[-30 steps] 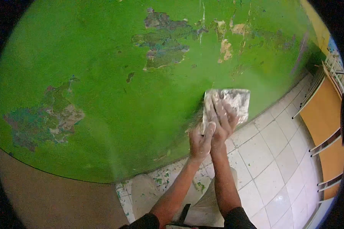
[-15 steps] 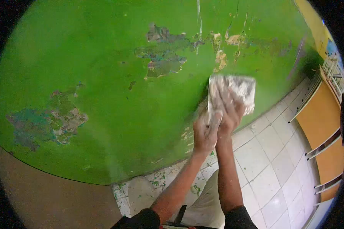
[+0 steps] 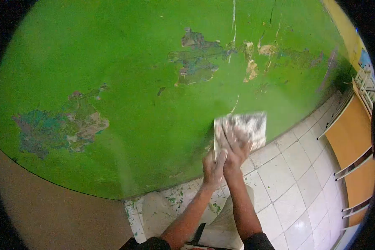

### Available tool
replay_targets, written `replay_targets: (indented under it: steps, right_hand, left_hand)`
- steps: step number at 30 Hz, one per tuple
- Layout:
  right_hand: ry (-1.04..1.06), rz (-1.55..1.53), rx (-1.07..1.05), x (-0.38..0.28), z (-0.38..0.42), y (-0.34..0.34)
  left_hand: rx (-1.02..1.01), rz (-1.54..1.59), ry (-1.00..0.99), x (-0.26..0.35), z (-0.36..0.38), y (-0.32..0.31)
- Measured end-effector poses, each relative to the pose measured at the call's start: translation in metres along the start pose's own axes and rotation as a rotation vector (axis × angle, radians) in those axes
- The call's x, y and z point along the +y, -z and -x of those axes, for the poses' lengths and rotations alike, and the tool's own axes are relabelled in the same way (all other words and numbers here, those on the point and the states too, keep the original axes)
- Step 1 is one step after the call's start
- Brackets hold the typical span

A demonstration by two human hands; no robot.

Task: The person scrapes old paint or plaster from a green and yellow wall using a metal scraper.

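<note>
Both my hands are on a flat, squarish sheet [image 3: 256, 123] smeared grey and white with dust; its exact kind I cannot make out. Its face lies against the low part of the green wall [image 3: 125, 125]. My right hand [image 3: 236, 151] presses on it, the fingers stretched up over its face. Close beside it, my left hand [image 3: 213, 168] grips the lower left edge, thumb up and against the right hand. White dust coats the fingers of both hands. Some fingertips are blurred by motion.
Peeled patches [image 3: 62, 129] and a bare yellowish spot [image 3: 251, 68] mark the wall. Green flakes [image 3: 214, 207] litter the white floor tiles [image 3: 279, 177] by my knees. Stacked orange-topped tables [image 3: 346, 129] stand at the right. A brown surface [image 3: 62, 200] lies at lower left.
Both hands and the sheet have moved down the wall and slightly left. A pale crack above the sheet has come into view. The camera view has shifted a little.
</note>
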State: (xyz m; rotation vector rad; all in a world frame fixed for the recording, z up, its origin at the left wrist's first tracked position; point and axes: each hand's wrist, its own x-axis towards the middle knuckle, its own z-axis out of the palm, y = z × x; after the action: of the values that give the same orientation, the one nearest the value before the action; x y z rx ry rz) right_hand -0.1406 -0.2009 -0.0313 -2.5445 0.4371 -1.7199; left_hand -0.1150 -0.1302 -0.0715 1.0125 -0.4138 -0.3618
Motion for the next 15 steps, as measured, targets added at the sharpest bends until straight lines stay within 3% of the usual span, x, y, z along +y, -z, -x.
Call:
replay_targets:
  steps: [3,5,8,11,14,15]
  right_hand:
    - [-0.095,-0.002,-0.127,0.009,0.094,-0.017]
    - [-0.102,0.006,-0.131,0.008,0.108,-0.015]
    - [-0.108,-0.006,-0.12,0.007,0.098,-0.015]
    - [-0.108,0.004,-0.165,0.006,0.096,-0.012]
    - [-0.108,0.007,-0.095,0.004,0.11,-0.028]
    - [-0.127,-0.013,-0.044,0.003,0.121,-0.037]
  left_hand:
    - [0.009,0.023,0.181,-0.057,0.035,0.036]
    - [-0.053,0.004,0.311,-0.065,0.041,0.049]
    - [-0.005,-0.027,0.209,-0.073,0.042,0.045]
    - [-0.027,-0.029,0.241,-0.094,0.042,0.057]
    - [-0.108,-0.191,0.358,-0.063,0.036,0.064]
    - [-0.093,-0.089,0.294,-0.081,0.038,0.073]
